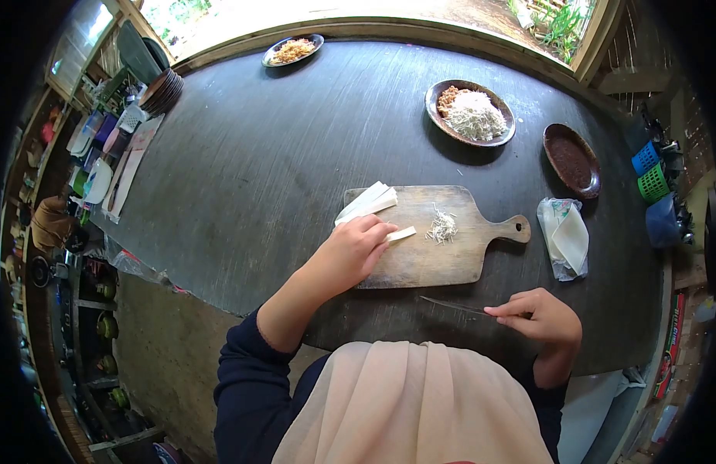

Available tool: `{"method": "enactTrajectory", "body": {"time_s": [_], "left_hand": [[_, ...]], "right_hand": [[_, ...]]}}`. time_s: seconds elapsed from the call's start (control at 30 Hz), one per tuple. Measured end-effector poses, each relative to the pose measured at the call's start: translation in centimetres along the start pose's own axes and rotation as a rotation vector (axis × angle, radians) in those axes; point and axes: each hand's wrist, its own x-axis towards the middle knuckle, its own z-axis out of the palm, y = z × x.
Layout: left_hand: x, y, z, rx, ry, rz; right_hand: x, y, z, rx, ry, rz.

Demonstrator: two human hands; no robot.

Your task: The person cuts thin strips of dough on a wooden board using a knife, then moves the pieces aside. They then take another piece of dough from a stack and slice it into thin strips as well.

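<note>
While the left hand [356, 249] rests on the wooden cutting board [420, 259], its fingers curl down over one end of a white strip [402, 233] and pin it to the wood. The free end of the strip points toward a small pile of shreds [441, 228]. A stack of white strips [366, 203] lies just behind the hand at the board's far left corner.

The right hand [540, 315] is off the board, near the counter [257, 170] edge. Its fingers are pinched shut on the handle of a thin knife [453, 306], whose blade lies low and points left toward the other forearm.

The main hazard, as I judge it, is the blade meeting the left fingertips. They sit almost at the exposed end of the strip, so very little of it is clear of them. The light pinch on the handle could also let the thin blade twist or skid on a slick strip.

The loose shreds are close enough to be swept off the board by either hand. A plastic bag of wrappers [565, 236] lies just past the board's handle, and farther back are a plate of shreds [472, 114] and a dark dish [572, 160]. All three are well apart from the hands and look safe.
</note>
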Motion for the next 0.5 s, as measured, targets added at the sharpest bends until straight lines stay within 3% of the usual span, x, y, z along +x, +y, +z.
{"method": "enactTrajectory", "body": {"time_s": [0.2, 0.3, 0.43, 0.5], "left_hand": [[0.0, -0.1, 0.04, 0.001, 0.009, 0.019], [0.05, -0.02, 0.06, -0.004, -0.002, -0.003], [0.01, -0.01, -0.03, -0.01, -0.009, 0.0], [0.04, 0.05, -0.02, -0.013, -0.006, 0.004]], "right_hand": [[0.13, 0.02, 0.11, -0.027, 0.195, 0.114], [-0.08, -0.36, -0.04, 0.013, 0.037, 0.012], [0.13, -0.69, 0.13, 0.063, 0.048, -0.018], [0.11, -0.55, 0.02, -0.026, 0.23, 0.046]]}}
